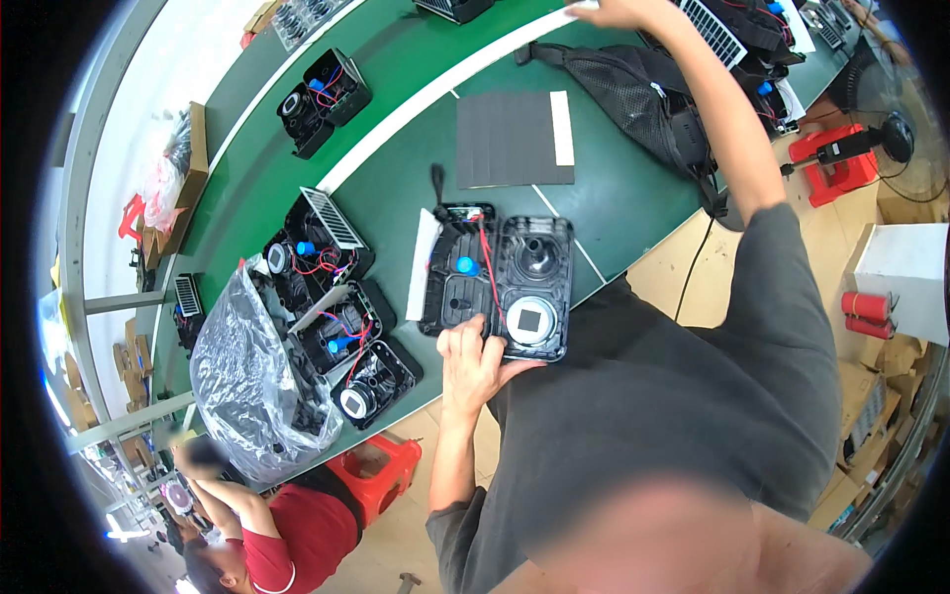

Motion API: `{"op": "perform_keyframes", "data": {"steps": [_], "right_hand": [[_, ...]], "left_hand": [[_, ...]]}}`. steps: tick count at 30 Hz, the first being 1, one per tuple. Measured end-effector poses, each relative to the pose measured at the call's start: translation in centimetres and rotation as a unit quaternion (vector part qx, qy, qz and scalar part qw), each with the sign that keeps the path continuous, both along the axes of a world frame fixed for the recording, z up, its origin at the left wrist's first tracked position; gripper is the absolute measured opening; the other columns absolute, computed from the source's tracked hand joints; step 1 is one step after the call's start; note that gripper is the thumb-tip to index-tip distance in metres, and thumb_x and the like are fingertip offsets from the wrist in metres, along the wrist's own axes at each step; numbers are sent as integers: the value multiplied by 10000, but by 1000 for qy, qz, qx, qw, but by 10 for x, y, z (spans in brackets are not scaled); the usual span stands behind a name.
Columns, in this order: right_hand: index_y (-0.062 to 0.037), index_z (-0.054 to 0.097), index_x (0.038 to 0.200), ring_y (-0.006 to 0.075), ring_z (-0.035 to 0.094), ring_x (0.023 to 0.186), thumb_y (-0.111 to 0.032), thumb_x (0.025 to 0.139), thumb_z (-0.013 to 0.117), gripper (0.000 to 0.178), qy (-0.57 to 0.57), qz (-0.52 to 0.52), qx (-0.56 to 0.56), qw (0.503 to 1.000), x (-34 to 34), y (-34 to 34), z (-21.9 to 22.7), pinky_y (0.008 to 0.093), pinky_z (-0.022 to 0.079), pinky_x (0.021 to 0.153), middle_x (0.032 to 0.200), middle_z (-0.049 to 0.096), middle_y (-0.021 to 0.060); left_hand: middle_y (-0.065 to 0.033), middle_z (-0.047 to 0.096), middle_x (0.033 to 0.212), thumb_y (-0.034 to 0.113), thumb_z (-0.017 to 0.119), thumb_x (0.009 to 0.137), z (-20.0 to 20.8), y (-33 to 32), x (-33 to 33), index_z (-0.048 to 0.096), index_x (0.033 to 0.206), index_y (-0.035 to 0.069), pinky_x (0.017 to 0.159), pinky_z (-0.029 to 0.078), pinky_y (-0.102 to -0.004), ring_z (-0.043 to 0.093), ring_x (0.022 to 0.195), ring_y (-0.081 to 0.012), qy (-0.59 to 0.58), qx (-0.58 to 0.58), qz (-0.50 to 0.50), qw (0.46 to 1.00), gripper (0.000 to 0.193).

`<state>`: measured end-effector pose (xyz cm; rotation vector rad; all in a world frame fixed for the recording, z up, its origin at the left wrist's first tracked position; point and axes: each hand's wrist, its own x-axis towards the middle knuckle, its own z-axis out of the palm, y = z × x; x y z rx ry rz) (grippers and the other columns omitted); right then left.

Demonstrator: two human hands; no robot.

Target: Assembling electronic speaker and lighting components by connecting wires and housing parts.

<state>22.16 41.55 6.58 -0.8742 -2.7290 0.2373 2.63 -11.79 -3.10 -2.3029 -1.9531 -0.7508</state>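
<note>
Passage: narrow gap left on the tabletop point(616, 213) between the held case point(515, 287) and the left-hand cases point(341, 322); wider to its right | Left: blocked by a plastic bag point(247, 376) | Far: flat dark sheet point(505, 139) easily cleared | Right: barred by black backpack point(628, 94), overhung by right forearm point(717, 114)

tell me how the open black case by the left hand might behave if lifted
The open black case may swing or fold rather than lift as one stiff piece, since it lies opened in two halves. Its thin red wire looks floppy and could snag. The round speaker probably makes its half heavier.
</note>
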Motion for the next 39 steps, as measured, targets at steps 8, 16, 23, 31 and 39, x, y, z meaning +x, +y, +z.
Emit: {"op": "perform_keyframes", "data": {"steps": [8, 16, 23, 31, 39], "right_hand": [[-15, 738, 1094, 396, 705, 1046, -328, 871, 663, 392, 18, -320, 78, 944, -41, 231, -61, 512, 577, 874, 1124, 731, 233], [-100, 791, 971, 352, 726, 1026, -306, 694, 759, 347, -144, -386, 138, 901, -56, 283, -71, 496, 571, 875, 1051, 770, 155], [-123, 762, 1105, 318, 727, 1075, -238, 820, 741, 308, -97, -419, 70, 900, -62, 302, -106, 519, 515, 944, 1138, 767, 116], [-114, 752, 989, 372, 738, 875, -295, 704, 713, 340, -136, -280, 217, 925, -36, 198, 5, 532, 564, 805, 894, 753, 169], [-54, 764, 747, 356, 708, 706, -204, 703, 742, 158, -168, -91, 159, 969, 3, -76, 104, 465, 569, 714, 689, 686, 181]], "left_hand": [[-210, 632, 1150, 589, 802, 772, 99, 11, -80, 646, 916, 27, 894, 398, -501, 578, 1024, -387, 61, 36, 175, 982, 600], [-213, 608, 1203, 468, 787, 868, 124, 98, -344, 580, 946, 13, 963, 418, -519, 560, 1104, -398, 279, 153, 282, 905, 505], [-165, 611, 1139, 412, 803, 879, 8, 196, -474, 628, 993, 34, 968, 412, -552, 567, 1118, -390, 257, 64, 314, 912, 432], [-183, 656, 1025, 420, 828, 845, -21, 227, -455, 694, 889, 33, 800, 490, -520, 620, 910, -403, 240, 54, 185, 951, 412], [-196, 691, 1144, 673, 674, 890, 13, 239, -446, 718, 1221, 136, 1028, 424, -588, 640, 1129, -417, 235, -206, 243, 918, 632]]}}
